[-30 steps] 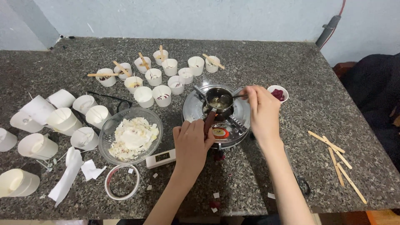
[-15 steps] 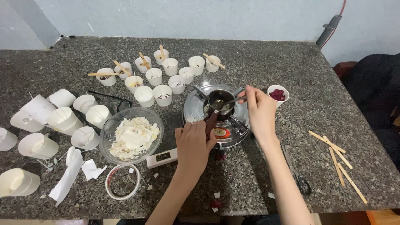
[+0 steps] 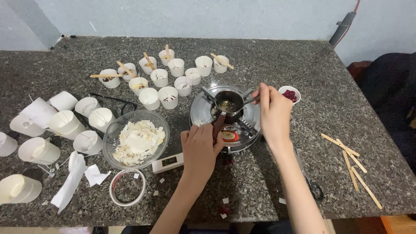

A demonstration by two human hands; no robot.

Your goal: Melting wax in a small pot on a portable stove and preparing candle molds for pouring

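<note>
Little moved: left hand still grips pot handle; right hand holds stirrer.

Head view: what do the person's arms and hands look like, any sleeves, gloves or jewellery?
Both arms are bare as far as the frame shows, no sleeves in view. The left hand and right hand wear no gloves. No rings, watch or bracelet show on either. The fingernails look short and plain, without visible polish.
</note>
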